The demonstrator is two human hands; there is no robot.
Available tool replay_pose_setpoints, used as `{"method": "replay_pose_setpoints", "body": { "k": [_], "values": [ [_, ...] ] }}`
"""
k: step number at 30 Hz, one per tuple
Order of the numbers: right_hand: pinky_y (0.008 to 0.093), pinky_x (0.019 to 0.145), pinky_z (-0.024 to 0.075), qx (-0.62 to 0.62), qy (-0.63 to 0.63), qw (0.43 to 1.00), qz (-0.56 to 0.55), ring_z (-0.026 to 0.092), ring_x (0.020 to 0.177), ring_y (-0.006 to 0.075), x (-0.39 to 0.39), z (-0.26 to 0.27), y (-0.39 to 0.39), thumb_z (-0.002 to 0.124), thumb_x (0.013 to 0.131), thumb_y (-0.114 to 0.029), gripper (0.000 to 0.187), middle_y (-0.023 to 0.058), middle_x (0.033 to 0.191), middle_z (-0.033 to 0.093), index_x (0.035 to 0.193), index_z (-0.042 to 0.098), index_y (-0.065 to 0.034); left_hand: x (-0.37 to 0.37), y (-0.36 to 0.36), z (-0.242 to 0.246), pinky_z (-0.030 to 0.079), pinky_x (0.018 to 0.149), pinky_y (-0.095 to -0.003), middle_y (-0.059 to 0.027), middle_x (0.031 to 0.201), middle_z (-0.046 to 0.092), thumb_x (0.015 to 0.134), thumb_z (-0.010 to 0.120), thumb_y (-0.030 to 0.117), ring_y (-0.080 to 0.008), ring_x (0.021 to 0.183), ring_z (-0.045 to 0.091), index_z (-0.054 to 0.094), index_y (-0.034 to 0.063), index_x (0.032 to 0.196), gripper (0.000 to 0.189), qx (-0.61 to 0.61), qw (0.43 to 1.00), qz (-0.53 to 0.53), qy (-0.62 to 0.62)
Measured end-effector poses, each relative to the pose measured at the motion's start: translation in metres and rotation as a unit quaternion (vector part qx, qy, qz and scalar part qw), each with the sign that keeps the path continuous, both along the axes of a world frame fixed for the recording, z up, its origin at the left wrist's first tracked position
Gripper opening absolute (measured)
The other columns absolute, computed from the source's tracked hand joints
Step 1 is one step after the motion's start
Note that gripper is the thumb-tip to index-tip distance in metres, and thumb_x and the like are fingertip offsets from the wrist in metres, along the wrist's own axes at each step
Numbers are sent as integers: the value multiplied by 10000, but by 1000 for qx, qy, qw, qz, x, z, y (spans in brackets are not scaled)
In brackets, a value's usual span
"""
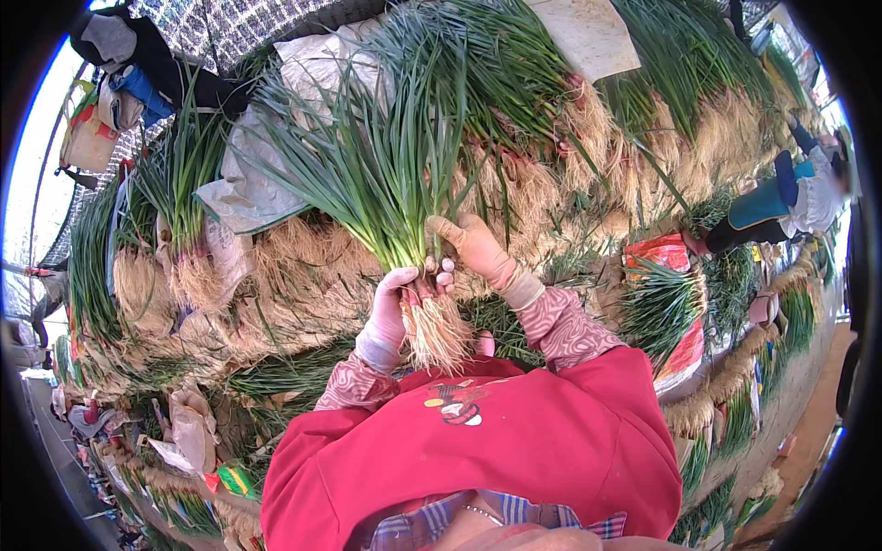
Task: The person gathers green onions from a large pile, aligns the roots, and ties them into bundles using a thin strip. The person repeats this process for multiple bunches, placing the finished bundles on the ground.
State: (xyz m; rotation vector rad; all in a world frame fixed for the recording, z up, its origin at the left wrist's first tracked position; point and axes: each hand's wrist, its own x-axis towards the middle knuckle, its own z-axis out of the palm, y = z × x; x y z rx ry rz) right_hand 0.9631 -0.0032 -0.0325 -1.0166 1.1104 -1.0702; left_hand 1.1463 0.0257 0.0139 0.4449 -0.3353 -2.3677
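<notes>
My left hand (400, 296), in a pale glove, is closed around the reddish lower stems of a bunch of green onions (393, 206). The bunch stands roughly upright before my chest, with long green leaves fanning upward and pale stringy roots (437, 334) hanging below the fingers. My right hand (475, 248), in a tan glove, is just to the right of the stems, its thumb and finger against or close beside the leaves; whether it grips any cannot be told. Behind the bunch lie heaped green onions (510, 89) with their roots toward me.
Pale sheets (255, 165) partly cover the heap. More onions lie on a red and white sack (689, 344) at the right. A person (772, 200) in a teal apron is beyond it. Cut leaves (296, 375) litter the ground. A paper-like bag (193, 427) lies at the lower left.
</notes>
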Motion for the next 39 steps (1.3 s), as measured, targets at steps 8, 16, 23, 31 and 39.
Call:
{"method": "replay_pose_setpoints", "body": {
  "k": [8,16,23,31,39],
  "values": [
    [460,708,557,47,462,885,-20,687,826,330,-68,-2,8,543,1021,-377,385,171,944,694,1032,671,-14,26,2,29,489,824,-291,-76,979,614,858,640,235,-143,826,548,444,-27,1402,634,-29,999,24,7],
    [455,950,533,30,646,762,-31,694,1048,315,-142,49,-20,541,994,-422,460,176,1144,717,1208,680,-39,37,-42,42,446,866,-278,-149,1354,541,845,621,242,-106,838,499,322,-34,1522,789,-126,982,106,90],
    [447,803,551,-87,531,832,-134,720,841,342,-162,57,-57,563,950,-429,412,135,911,751,1083,727,-76,2,-26,31,500,909,-366,-172,1220,647,872,608,221,-194,908,596,639,-24,1151,373,-59,997,41,27],
    [393,661,561,-174,596,772,136,706,740,279,-57,126,61,614,946,-396,304,64,835,713,949,705,-106,-34,-28,14,515,998,-437,-227,1167,651,902,579,173,-328,1113,633,632,-60,1140,337,-55,988,-2,-144],
    [459,905,529,-29,481,866,136,694,986,378,-56,65,-3,488,960,-550,580,209,1013,725,1055,737,-34,-25,-8,-17,553,843,-355,-167,865,715,893,568,166,-232,740,679,651,-44,1091,300,-90,980,-4,-180]
  ]
}}
